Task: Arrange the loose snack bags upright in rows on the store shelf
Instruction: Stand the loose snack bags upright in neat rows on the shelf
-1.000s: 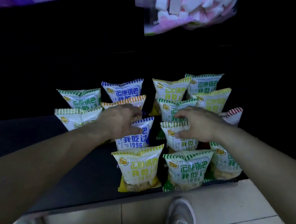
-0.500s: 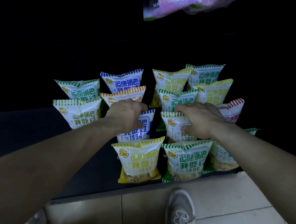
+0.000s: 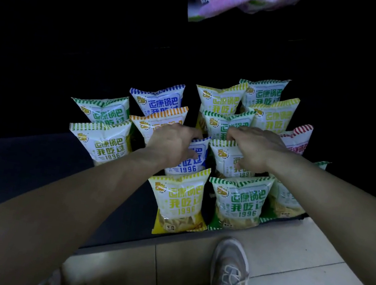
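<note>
Several white snack bags with striped coloured tops stand upright in rows on a low dark shelf. My left hand grips the top of a blue-striped bag in the second row. My right hand grips the top of a green-striped bag beside it. In front stand a yellow-striped bag and a green-striped bag. An orange-striped bag stands just behind my left hand.
A bag of pink and white marshmallows hangs above the shelf. The shelf's left part is bare and dark. Pale floor tiles run along the shelf's front edge, with my grey shoe on them. A red-striped bag stands at the right.
Both hands stay on the two second-row bags, closing a little more over their tops. The view has tilted downward slightly, so the bags sit higher in the frame.
</note>
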Available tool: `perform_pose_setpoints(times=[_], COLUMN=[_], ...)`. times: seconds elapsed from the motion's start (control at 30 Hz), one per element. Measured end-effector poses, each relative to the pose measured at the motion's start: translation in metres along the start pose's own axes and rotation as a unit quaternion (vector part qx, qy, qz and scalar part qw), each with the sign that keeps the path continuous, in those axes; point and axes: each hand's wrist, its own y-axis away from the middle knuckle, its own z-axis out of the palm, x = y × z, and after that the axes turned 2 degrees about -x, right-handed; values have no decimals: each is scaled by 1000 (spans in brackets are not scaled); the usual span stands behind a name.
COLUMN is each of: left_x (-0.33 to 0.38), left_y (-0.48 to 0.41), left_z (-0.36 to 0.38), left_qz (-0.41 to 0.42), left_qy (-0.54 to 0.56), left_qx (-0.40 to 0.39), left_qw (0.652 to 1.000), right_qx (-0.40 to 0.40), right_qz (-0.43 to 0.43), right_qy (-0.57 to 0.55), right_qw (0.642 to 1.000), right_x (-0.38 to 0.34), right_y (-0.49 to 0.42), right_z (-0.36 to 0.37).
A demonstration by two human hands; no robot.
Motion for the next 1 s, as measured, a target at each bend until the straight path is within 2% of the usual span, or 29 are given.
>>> perform_pose_setpoints(times=[0.1,0.27,0.33,0.4,0.47,0.53,0.7,1.0], left_x=[-5,-14,-24,-36,-50,-60,-67,-55], left_y=[3,6,6,6,7,6,-4,-21], left_z=[2,-4,-11,-17,-21,-21,-20,-17], left_qz=[9,2,-3,-16,-41,-76,-141,-146], left_qy=[14,59,75,63,18,-4,58,39], left_qx=[-10,21,63,127,154,126,60,75], left_qw=[1000,998,995,990,987,989,986,986], right_qx=[-27,-66,-25,71,139,142,70,67], right_qz=[6,21,19,12,6,10,13,38], right_qy=[7,-21,-46,-83,-112,-104,-93,-64], right_qw=[1000,997,998,994,984,984,993,995], right_x=[-2,-1,1,3,4,4,3,-5], right_y=[-4,-11,-14,-18,-26,-35,-52,-66], right_z=[-4,-11,-13,-14,-15,-16,-15,-19])
